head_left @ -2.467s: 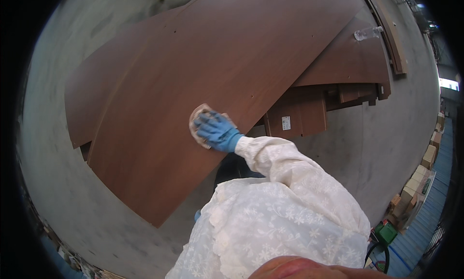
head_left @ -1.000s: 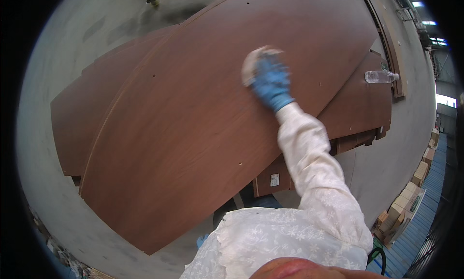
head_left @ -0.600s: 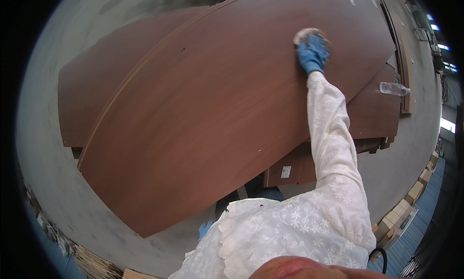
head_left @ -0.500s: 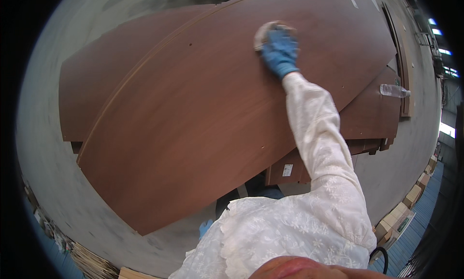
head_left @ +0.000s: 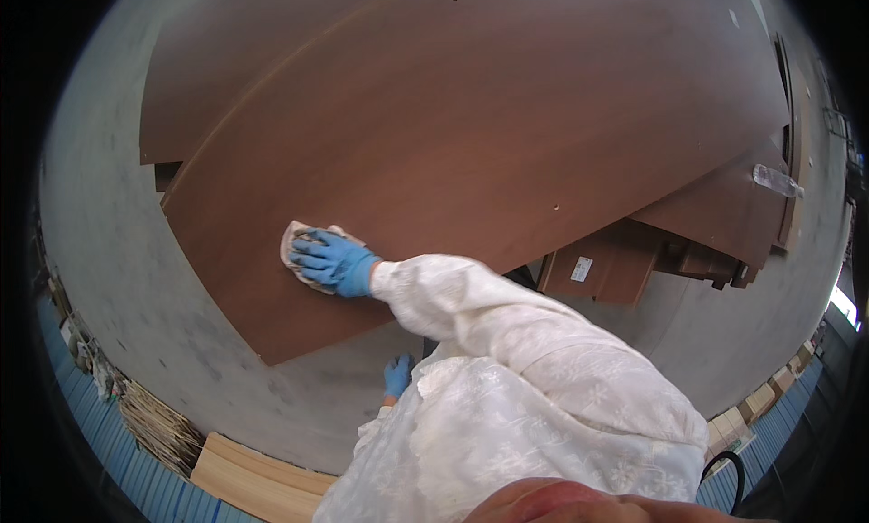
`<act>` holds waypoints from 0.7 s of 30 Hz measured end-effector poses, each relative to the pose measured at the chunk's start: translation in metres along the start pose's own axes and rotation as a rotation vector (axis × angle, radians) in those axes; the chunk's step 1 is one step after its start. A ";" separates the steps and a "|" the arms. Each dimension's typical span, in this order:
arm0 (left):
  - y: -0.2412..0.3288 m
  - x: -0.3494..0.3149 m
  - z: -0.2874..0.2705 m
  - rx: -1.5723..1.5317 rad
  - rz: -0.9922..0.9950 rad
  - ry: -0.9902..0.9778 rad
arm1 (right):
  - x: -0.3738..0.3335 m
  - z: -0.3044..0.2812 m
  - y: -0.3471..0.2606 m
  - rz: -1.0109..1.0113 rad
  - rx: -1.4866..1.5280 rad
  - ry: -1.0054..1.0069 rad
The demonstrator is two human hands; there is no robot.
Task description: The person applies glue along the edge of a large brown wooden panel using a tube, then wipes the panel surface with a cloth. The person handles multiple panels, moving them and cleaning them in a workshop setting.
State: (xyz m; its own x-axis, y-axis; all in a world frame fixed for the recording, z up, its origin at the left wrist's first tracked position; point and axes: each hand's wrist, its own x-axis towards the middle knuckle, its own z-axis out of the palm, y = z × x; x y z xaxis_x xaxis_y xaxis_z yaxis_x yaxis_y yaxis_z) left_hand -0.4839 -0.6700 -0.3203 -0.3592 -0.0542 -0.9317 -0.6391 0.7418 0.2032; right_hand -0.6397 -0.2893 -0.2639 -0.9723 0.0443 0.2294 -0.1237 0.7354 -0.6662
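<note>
A large reddish-brown wood panel [head_left: 425,152] lies flat in front of me, one corner pointing toward me at the lower left. My right hand [head_left: 337,262], in a blue glove, presses a pale, stained cloth [head_left: 291,248] against the panel near its left end. The fingers are spread over the cloth, whose edges stick out past the fingertips. My left hand [head_left: 398,375], also gloved in blue, hangs low beside my body, off the panel's near edge. It looks empty with the fingers loosely apart, though it is small in view.
Another brown panel [head_left: 195,97] lies partly under the large one at the left. To the right, a clear plastic bottle [head_left: 776,181] lies on a lower panel [head_left: 724,215]. A brown piece with a white label [head_left: 581,269] sits below. Light wood boards [head_left: 262,473] lie on the floor behind.
My right hand has swept the cloth from the panel's far middle toward me and to the left. More of my left hand now shows. The whole view has shifted.
</note>
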 end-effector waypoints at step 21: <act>0.025 0.066 0.022 0.181 0.112 -0.086 | -0.328 -0.184 0.090 0.500 -0.506 0.347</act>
State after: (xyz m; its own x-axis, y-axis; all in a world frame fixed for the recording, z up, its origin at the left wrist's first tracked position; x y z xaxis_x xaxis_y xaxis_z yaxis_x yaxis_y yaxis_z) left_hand -0.5088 -0.6400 -0.3837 -0.3573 0.0866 -0.9300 -0.4630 0.8483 0.2569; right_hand -0.2958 -0.1127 -0.2686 -0.7611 0.5980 0.2513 0.4981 0.7870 -0.3642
